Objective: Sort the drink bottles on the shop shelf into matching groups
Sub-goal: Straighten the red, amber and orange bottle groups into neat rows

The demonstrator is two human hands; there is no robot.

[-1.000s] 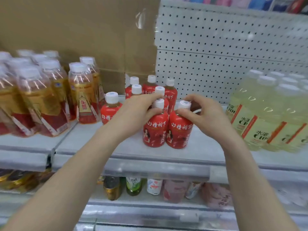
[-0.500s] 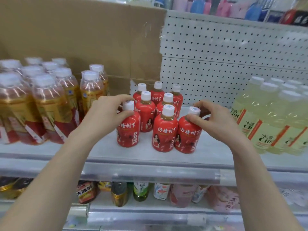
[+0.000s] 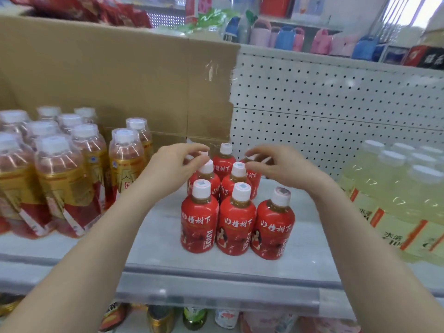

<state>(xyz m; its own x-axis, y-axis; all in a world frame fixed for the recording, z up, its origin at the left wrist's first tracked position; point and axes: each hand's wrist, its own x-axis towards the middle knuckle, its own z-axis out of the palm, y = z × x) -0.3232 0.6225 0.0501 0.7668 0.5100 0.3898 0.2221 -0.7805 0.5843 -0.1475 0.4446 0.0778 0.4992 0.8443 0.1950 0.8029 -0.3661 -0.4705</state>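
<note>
Several small red juice bottles with white caps stand grouped mid-shelf, with a front row of three (image 3: 236, 224) standing free. My left hand (image 3: 173, 169) reaches over the group, its fingertips pinched at the cap of the back-left red bottle (image 3: 204, 154). My right hand (image 3: 286, 169) is curled at the top of the back-right red bottle (image 3: 253, 179), whose cap is hidden by the fingers. Tall amber tea bottles (image 3: 62, 188) are grouped on the left. Pale yellow drink bottles (image 3: 396, 200) are grouped on the right.
The white shelf board (image 3: 156, 239) has bare strips on both sides of the red group. A cardboard box (image 3: 120, 80) and white pegboard (image 3: 324, 104) close off the back. Mixed cans and bottles (image 3: 194, 318) sit on the shelf below.
Both hands have left the front-row bottles and moved back to the rear row. The front left bottle now stands tight against the other two. The camera has moved closer.
</note>
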